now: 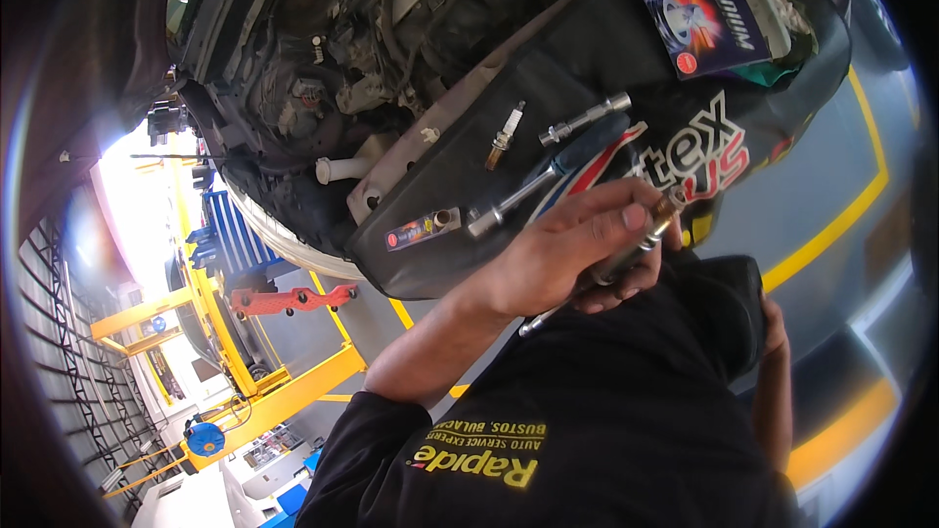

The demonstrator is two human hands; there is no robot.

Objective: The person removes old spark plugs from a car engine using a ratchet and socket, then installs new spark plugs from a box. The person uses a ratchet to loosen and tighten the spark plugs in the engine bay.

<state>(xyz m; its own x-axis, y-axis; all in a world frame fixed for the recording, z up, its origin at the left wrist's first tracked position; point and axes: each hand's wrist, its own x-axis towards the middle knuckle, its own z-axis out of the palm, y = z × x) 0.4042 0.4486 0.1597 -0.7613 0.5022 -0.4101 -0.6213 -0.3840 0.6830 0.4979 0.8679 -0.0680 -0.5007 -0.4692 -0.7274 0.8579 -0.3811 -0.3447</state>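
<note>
Just the head view here. Left hand is mid-frame, fingers wrapped round a slim metal tool, brassy tip poking past the thumb. Could be a spark plug on the end, but the fingers cover too much to swear to it. Right hand is at right of frame, partly behind a black shape, so can't tell how its grip is. Loose plug lies on the black mat, upper middle. I'd guess the tool's stiff, fairly dense, slick if oily: hold the thick middle. The plug's white part is probably brittle, so grab the metal.
</note>
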